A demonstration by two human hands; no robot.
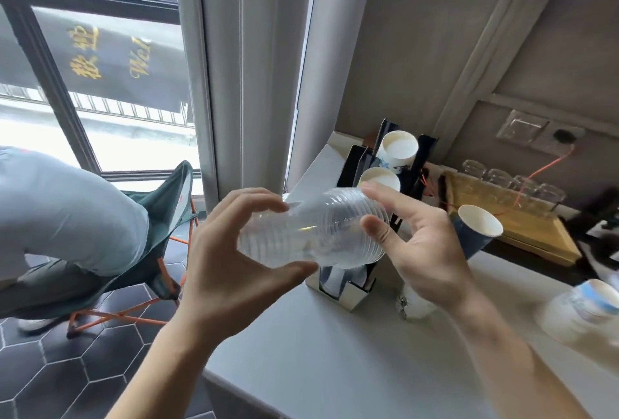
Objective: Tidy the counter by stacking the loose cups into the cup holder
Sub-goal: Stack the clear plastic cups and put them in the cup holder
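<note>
A nested stack of clear ribbed plastic cups (311, 227) lies sideways in the air above the counter's left end. My left hand (231, 264) grips its narrow end and my right hand (425, 244) holds its wide rim end. Right behind the stack stands the black cup holder (365, 164), with white paper cups (398, 147) showing in its upper slots. A dark blue paper cup (475, 229) stands tilted just right of my right hand. A white printed cup (413, 304) sits on the counter under my right wrist. Another cup stack (579, 311) lies blurred at the right edge.
The grey counter (335, 351) ends at its left edge by the window. A wooden tray (522, 227) with several upturned glasses (512, 180) stands at the back right. A person sits in a green folding chair (167, 227) on the floor to the left.
</note>
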